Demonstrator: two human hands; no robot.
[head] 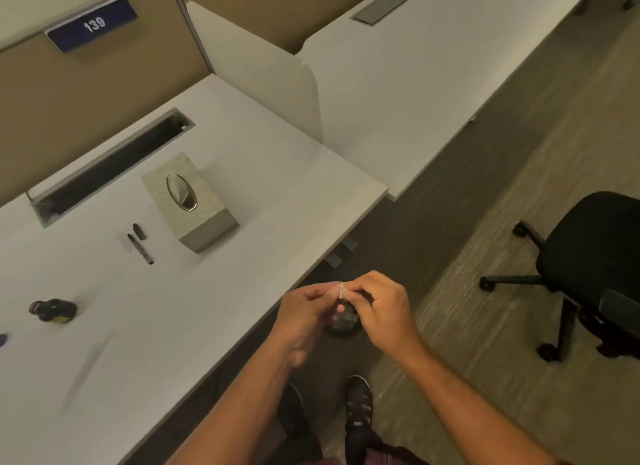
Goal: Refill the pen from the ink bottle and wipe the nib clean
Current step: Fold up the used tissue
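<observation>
My left hand [304, 305] and my right hand [381, 305] meet off the desk's front edge, above the floor. Together they pinch a small pale scrap, probably tissue [342, 291]. A dark small object shows between and below the fingers; what it is I cannot tell. On the white desk [242, 256] lie two dark pen parts: a long piece [140, 249] and a short piece [139, 231]. The dark ink bottle [52, 310] stands at the desk's left, far from both hands. A grey tissue box [190, 204] sits right of the pen parts.
A cable slot [110, 166] runs along the back of the desk. A divider panel [263, 73] separates a second desk [433, 83] on the right. A black office chair [585, 267] stands on the carpet at right. My shoes [358, 402] are below the hands.
</observation>
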